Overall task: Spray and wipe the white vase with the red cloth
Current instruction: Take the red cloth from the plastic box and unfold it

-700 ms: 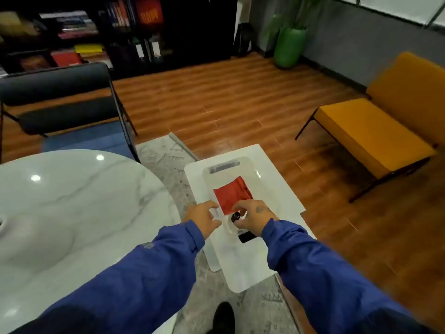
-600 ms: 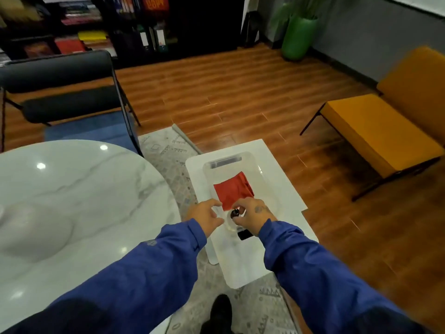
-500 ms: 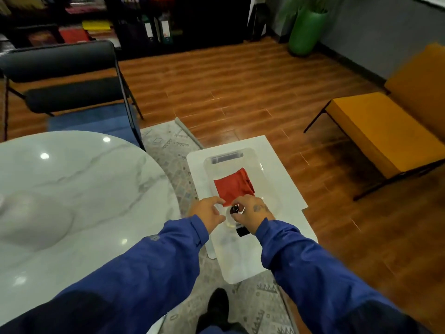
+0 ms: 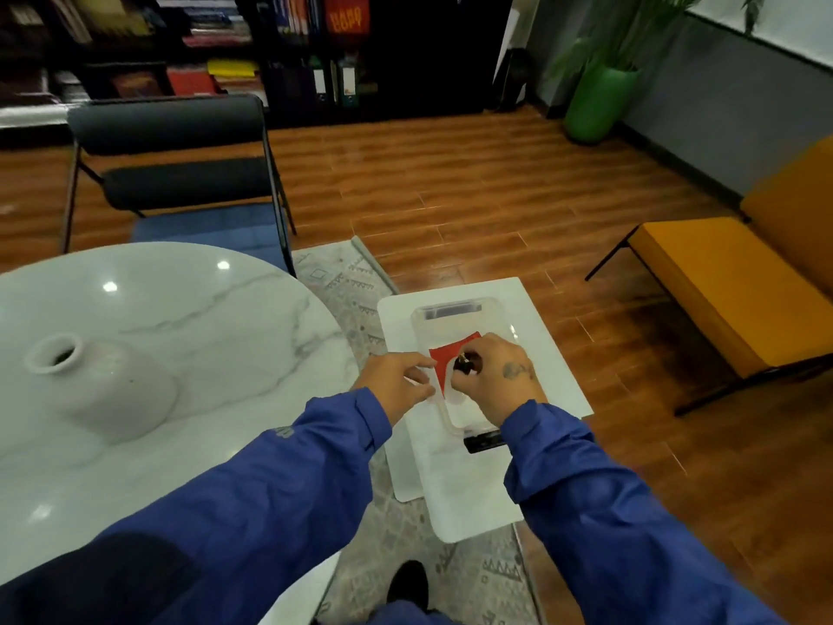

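Note:
The white vase (image 4: 108, 390) stands on the round marble table (image 4: 189, 318) at the left, well apart from both hands. The red cloth (image 4: 444, 358) lies in a clear plastic bin (image 4: 450, 311) on a low white side table (image 4: 536, 336). My right hand (image 4: 496, 381) is over the bin, its fingers curled round a small bottle with a dark cap (image 4: 464, 365), mostly hidden by the hand. My left hand (image 4: 396, 383) reaches in from the left, fingers curled at the bin's edge beside the cloth; I cannot make out what it pinches.
A black folding chair (image 4: 176, 160) stands behind the marble table. An orange bench (image 4: 730, 281) is at the right, a green planter (image 4: 595, 101) at the back, dark bookshelves along the far wall. A patterned rug (image 4: 342, 277) lies under the side table. My shoe (image 4: 408, 584) shows below.
The view has shifted so that the vase now shows on the marble table. My right hand has moved up over the red cloth with the bottle; my left hand stays close beside it.

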Demonstrator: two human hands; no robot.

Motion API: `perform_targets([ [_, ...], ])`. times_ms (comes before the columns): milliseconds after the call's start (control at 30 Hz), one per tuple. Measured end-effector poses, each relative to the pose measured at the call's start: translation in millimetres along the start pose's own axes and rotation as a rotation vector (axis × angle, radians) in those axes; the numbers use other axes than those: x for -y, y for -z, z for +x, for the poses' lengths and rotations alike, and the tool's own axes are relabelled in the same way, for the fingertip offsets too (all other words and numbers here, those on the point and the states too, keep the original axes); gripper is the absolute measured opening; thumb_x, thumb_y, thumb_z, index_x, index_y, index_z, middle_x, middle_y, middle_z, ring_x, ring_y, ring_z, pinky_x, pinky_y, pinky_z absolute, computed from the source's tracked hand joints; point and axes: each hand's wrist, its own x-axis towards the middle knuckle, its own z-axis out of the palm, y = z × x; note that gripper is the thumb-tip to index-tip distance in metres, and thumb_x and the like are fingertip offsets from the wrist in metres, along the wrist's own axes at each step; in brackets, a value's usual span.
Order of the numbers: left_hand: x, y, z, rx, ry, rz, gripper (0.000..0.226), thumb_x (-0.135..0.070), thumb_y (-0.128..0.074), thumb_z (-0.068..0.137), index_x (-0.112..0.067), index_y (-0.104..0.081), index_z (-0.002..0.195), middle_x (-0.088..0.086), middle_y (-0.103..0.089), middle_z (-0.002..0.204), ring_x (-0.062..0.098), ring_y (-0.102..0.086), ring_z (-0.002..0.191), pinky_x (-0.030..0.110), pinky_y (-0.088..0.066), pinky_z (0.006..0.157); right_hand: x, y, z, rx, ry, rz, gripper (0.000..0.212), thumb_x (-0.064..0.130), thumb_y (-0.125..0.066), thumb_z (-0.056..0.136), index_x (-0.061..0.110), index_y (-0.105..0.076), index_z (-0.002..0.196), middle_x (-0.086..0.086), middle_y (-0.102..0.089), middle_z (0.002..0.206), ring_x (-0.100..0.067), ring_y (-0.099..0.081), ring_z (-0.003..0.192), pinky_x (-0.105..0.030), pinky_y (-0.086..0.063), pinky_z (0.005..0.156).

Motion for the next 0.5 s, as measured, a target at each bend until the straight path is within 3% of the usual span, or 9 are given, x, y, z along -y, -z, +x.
perform_targets([
  [100, -2.4, 24.8, -13.6, -0.033, -0.051, -0.06, 0.045, -0.018, -0.076, 0.076, -0.025, -0.066, 0.119, 0.001, -0.07, 0.102, 0.014, -0.066, 0.084, 0.021, -0.053, 0.081, 34.6, 15.6, 1.2, -0.062, 0.074, 0.028, 0.022, 0.031, -0.066, 0.084, 0.013, -0.07, 0.096, -0.003, -0.063, 0.097, -0.021, -0.06, 0.082, -0.03, -0.05, 0.074],
  [167, 2.5, 41.8, -24.9, -0.081, -0.024, -0.14, 0.047, -0.018, -0.079, 0.074, -0.027, -0.066, 0.118, 0.002, -0.069, 0.101, 0.015, -0.066, 0.078, 0.022, -0.056, 0.068, 59.5, 15.8, -0.5, -0.079, 0.139, 0.039, 0.02, 0.03, -0.065, 0.085, 0.011, -0.07, 0.088, -0.004, -0.064, 0.091, -0.02, -0.06, 0.078, -0.032, -0.051, 0.072],
  [267, 18.8, 63.9, -41.5, -0.158, 0.019, -0.226, 0.045, -0.016, -0.08, 0.072, -0.028, -0.068, 0.114, -0.001, -0.069, 0.1, 0.009, -0.067, 0.07, 0.009, -0.048, 0.051, 92.2, 2.1, -6.6, -0.056, 0.21, 0.096, 0.019, 0.027, -0.066, 0.084, 0.009, -0.07, 0.085, -0.006, -0.064, 0.085, -0.02, -0.058, 0.073, -0.034, -0.051, 0.07],
  [367, 41.4, 81.9, -61.3, -0.204, 0.07, -0.205, 0.044, -0.019, -0.08, 0.071, -0.028, -0.069, 0.113, -0.003, -0.071, 0.1, 0.006, -0.067, 0.07, 0.007, -0.045, 0.054, 118.6, -20.2, -12.4, 0.008, 0.243, 0.165, 0.018, 0.023, -0.067, 0.081, 0.007, -0.072, 0.086, -0.008, -0.066, 0.086, -0.022, -0.06, 0.077, -0.033, -0.051, 0.071],
  [500, 71.4, 92.4, -84.7, -0.253, 0.147, -0.179, 0.043, -0.022, -0.08, 0.071, -0.028, -0.068, 0.112, -0.003, -0.071, 0.102, 0.012, -0.069, 0.076, 0.016, -0.051, 0.065, 141.2, -49.8, -20.2, 0.107, 0.266, 0.199, 0.017, 0.023, -0.067, 0.08, 0.007, -0.071, 0.081, -0.008, -0.067, 0.082, -0.023, -0.06, 0.075, -0.035, -0.052, 0.07],
])
